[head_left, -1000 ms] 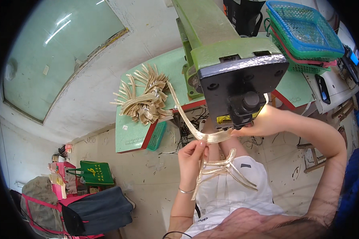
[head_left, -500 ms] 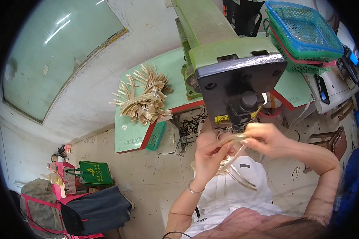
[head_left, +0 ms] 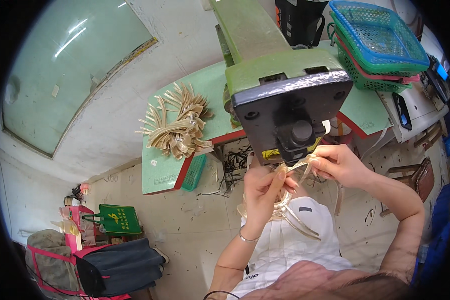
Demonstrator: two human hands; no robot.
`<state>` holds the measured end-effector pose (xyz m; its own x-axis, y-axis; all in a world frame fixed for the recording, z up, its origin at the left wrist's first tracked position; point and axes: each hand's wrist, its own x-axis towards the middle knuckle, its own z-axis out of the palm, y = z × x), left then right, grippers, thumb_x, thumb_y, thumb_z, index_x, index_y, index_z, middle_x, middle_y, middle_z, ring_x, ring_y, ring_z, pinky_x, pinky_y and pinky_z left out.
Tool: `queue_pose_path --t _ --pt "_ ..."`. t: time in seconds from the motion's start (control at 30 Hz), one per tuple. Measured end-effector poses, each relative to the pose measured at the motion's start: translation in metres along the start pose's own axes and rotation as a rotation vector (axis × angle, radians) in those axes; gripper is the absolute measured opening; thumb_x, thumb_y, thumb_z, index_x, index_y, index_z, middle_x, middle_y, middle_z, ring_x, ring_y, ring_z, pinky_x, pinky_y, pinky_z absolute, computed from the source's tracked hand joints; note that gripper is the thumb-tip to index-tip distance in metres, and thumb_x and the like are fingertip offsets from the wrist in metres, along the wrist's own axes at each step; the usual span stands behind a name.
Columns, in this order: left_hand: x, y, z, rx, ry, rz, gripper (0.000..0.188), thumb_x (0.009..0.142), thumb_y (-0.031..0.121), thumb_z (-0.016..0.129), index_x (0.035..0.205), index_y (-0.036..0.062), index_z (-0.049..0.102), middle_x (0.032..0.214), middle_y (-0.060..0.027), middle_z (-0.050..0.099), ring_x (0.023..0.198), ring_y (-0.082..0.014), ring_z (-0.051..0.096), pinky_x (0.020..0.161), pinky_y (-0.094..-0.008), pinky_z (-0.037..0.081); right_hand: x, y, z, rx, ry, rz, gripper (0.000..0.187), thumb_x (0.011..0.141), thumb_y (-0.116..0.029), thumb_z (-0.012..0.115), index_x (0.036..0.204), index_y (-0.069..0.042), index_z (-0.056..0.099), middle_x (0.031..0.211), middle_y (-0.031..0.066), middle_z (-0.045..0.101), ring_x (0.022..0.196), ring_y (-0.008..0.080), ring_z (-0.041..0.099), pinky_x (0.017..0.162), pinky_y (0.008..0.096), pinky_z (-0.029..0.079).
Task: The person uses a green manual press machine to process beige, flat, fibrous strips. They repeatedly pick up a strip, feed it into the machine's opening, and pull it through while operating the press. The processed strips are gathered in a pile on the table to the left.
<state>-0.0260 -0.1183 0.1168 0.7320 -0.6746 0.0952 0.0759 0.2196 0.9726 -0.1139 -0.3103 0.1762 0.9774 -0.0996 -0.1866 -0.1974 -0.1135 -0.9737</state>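
Note:
A thin gold strap (head_left: pixel 301 163) is stretched between my two hands, just under the black head (head_left: pixel 290 107) of a green machine. My left hand (head_left: pixel 262 195) pinches one end between thumb and fingers. My right hand (head_left: pixel 340 166) is closed on the other end, with a strap tail hanging below it. More gold straps (head_left: pixel 296 222) dangle beneath my left hand, over the white clothing on my lap. The machine head hides its lower working parts, so I cannot tell whether the strap touches them.
A heap of gold straps (head_left: pixel 180 132) lies on the green tabletop (head_left: pixel 216 112) at left. Stacked plastic baskets (head_left: pixel 380 37) stand at the back right, near a wooden stool (head_left: pixel 416 180). Bags (head_left: pixel 117 219) sit on the floor at lower left. Dark scraps litter the floor beneath the table.
Both hands have shifted slightly, bringing the strap up to the machine head and drawing it straighter. My right hand has moved a little higher, and a strap tail now hangs below it.

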Motion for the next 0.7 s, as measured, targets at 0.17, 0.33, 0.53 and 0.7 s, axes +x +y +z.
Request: queue_pose_path --t 0.17,0.33,0.53,0.7 --pt "-0.017 -0.002 -0.004 -0.087 0.089 -0.092 0.027 0.096 0.016 0.048 0.098 -0.0054 0.064 0.078 -0.0067 0.066 0.066 -0.0072 0.058 0.055 -0.0162 0.037 0.007 -0.001 0.009 -0.085 -0.022 -0.06 0.018 0.093 -0.013 0.051 0.084 0.001 0.059 0.066 -0.0012 0.051 0.054 0.0029 0.042 0.049 0.0207 0.034" --pt "-0.008 -0.002 -0.004 -0.055 -0.03 -0.1 0.03 0.097 0.018 0.046 0.099 -0.0059 0.063 0.081 -0.0073 0.066 0.068 -0.0075 0.059 0.057 -0.0164 0.039 -0.009 0.003 0.006 -0.013 0.035 0.01 0.018 0.094 -0.013 0.051 0.09 0.002 0.06 0.067 -0.0005 0.054 0.051 0.0029 0.044 0.046 0.0197 0.035" --pt "0.003 0.008 0.008 -0.107 -0.059 -0.056 0.031 0.096 0.019 0.047 0.089 -0.0043 0.066 0.075 -0.0067 0.064 0.058 -0.006 0.054 0.05 -0.0178 0.032 -0.02 0.004 0.007 0.078 0.122 -0.003 0.02 0.094 -0.015 0.052 0.092 0.002 0.061 0.071 0.0011 0.056 0.051 0.0029 0.045 0.045 0.0193 0.036" --pt "-0.006 0.007 0.003 -0.089 0.041 -0.061 0.029 0.096 0.017 0.048 0.089 -0.0046 0.065 0.075 -0.0076 0.064 0.057 -0.0074 0.054 0.048 -0.0173 0.031 -0.01 0.004 0.014 0.039 0.116 -0.038 0.018 0.093 -0.014 0.054 0.092 0.002 0.062 0.071 0.0013 0.057 0.051 0.0029 0.046 0.045 0.0195 0.036"
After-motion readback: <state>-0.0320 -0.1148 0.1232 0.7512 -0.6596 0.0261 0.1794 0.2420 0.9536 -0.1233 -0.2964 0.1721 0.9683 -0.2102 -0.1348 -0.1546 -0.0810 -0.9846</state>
